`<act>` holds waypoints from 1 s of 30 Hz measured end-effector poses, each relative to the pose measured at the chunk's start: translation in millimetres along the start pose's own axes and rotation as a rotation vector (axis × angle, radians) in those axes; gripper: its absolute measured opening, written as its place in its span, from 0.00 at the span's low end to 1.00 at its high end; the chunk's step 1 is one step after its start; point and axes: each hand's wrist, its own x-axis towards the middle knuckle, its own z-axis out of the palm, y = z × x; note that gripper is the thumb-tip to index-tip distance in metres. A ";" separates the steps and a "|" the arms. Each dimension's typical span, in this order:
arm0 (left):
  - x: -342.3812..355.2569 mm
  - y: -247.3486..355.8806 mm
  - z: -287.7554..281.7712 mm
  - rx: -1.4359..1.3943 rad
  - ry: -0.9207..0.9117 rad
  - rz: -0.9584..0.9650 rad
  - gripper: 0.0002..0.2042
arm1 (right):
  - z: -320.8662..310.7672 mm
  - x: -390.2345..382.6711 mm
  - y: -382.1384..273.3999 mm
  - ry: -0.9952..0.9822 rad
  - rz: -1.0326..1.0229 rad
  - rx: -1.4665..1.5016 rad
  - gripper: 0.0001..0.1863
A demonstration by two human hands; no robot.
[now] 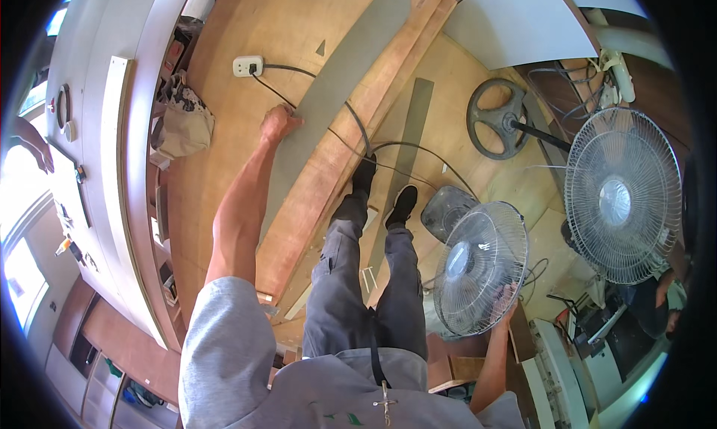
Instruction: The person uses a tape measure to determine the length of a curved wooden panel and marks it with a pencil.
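A long grey board [336,74] lies lengthwise on the wooden sheet in front of me, beside a thick reddish wooden plank [328,197]. My left hand [280,123] is closed at the board's left edge, with its thumb side over the grey surface. At my right side, my right hand [508,298] is at the lower right rim of a fan [482,268] with a round wire guard. Its fingers appear curled at the wires and are partly hidden by the guard.
A white power strip [248,66] with black cables lies on the sheet; the cables cross the boards near my feet. A second fan [620,197] and a round black base [497,119] stand right. Left are a white strip [116,168] and a cloth bag [183,119]. Another person's hand [665,287] shows far right.
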 end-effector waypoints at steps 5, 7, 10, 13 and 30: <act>-10.5 1.3 -6.4 -0.110 -0.048 0.076 0.17 | -2.0 -0.1 6.3 -0.006 -0.082 -0.015 0.09; -16.0 -4.2 -19.4 -0.139 -0.119 0.149 0.16 | 0.2 3.2 7.9 0.027 -0.113 -0.051 0.06; -34.9 19.6 -65.2 -0.122 -0.254 0.113 0.15 | -4.9 -4.8 10.1 0.097 -0.034 -0.006 0.05; -44.8 8.6 -132.9 -0.076 -0.244 0.025 0.14 | -0.1 -11.9 1.3 0.085 -0.021 -0.103 0.06; -4.6 34.6 32.7 -0.705 0.037 -0.207 0.25 | 22.6 -5.9 -3.5 0.056 0.020 0.069 0.06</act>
